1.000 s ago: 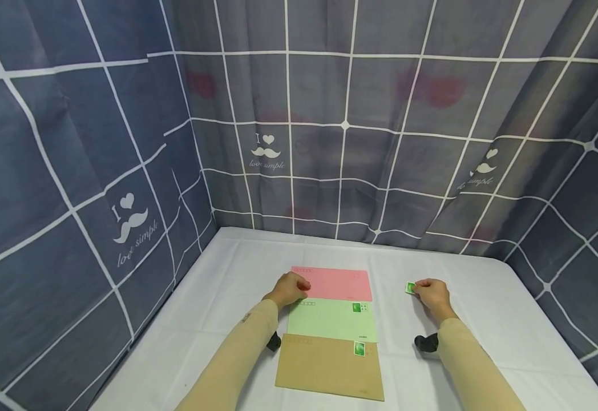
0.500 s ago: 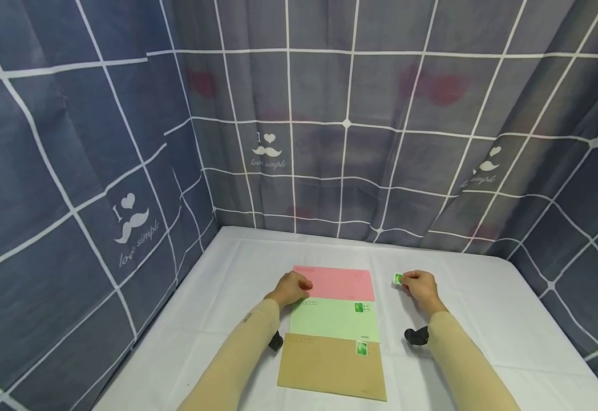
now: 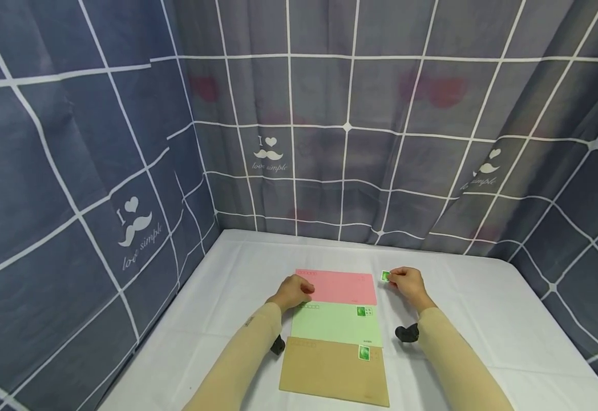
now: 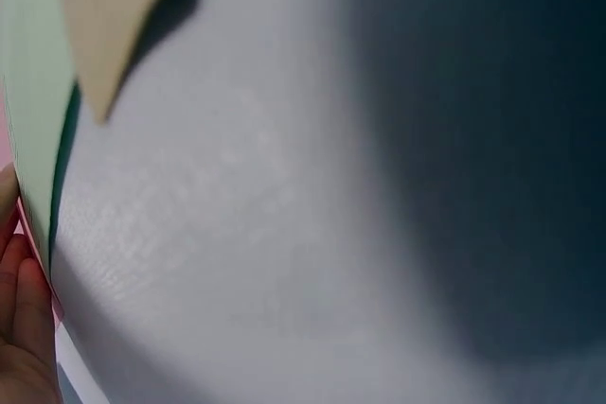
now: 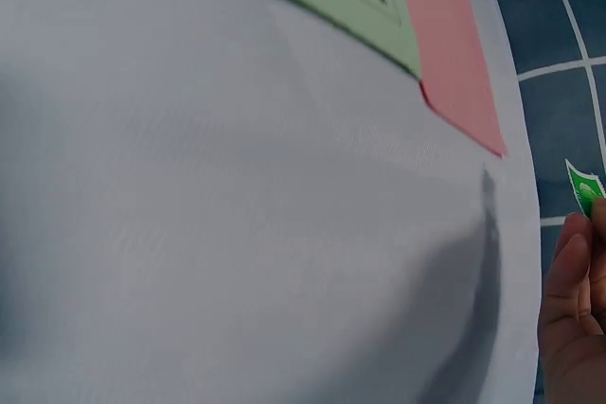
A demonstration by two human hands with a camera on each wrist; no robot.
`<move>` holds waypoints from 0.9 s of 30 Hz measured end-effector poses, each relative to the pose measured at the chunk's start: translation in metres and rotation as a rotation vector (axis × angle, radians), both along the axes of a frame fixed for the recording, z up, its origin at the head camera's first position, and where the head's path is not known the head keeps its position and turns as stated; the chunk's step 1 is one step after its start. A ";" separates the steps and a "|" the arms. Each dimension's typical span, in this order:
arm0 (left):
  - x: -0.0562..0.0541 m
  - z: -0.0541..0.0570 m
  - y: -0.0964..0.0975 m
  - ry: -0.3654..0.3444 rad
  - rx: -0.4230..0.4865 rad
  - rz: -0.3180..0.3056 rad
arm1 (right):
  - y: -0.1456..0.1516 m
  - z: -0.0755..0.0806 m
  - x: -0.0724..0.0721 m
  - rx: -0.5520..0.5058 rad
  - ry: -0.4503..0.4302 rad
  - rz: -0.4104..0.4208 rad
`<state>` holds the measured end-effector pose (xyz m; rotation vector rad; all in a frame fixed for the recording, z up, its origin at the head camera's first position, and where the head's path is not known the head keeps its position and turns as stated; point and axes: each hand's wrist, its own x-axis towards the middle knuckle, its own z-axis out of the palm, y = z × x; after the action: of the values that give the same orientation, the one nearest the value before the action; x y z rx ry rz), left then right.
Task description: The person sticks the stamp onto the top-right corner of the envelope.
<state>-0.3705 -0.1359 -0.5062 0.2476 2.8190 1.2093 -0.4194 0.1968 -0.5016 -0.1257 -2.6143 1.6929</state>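
Observation:
My left hand (image 3: 291, 291) rests over the left edge of a pink envelope (image 3: 345, 285), fingers loosely bent, with thumb and fingertips lying on its surface. In the left wrist view this hand (image 4: 28, 319) shows only at the lower left edge. To the right of the pink envelope, my right hand (image 3: 407, 282) pinches a small green stamp (image 3: 385, 276) by its right side, between thumb and fingers. That stamp (image 5: 584, 191) juts above the fingertips in the right wrist view.
Nearer to me lie a green envelope (image 3: 330, 326) and a brown envelope (image 3: 330, 374), in a column below the pink one. Each bears a green stamp at its upper right. A white cloth (image 3: 247, 257) covers the table, and a dark grid curtain (image 3: 319, 154) surrounds it.
My right hand has moved left with the stamp, coming closer to the pink envelope's right edge. The left hand has stayed on the pink envelope; the envelopes lie as before.

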 end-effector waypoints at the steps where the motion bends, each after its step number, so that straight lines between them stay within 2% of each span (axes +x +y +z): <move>1: 0.000 -0.001 0.000 0.003 0.000 -0.002 | -0.003 0.001 0.000 -0.004 0.007 0.008; 9: 0.005 -0.001 0.000 -0.021 0.025 -0.001 | -0.022 0.001 -0.004 0.000 0.004 0.054; 17: 0.014 0.002 0.002 -0.028 0.051 0.008 | -0.040 -0.007 -0.005 0.017 -0.009 0.086; 27: 0.015 -0.002 0.004 -0.009 0.033 0.007 | -0.056 -0.014 -0.007 0.035 -0.033 0.127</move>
<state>-0.3555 -0.1323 -0.5083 0.2331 2.7966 1.2554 -0.4262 0.1411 -0.5155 0.0133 -2.7288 1.6946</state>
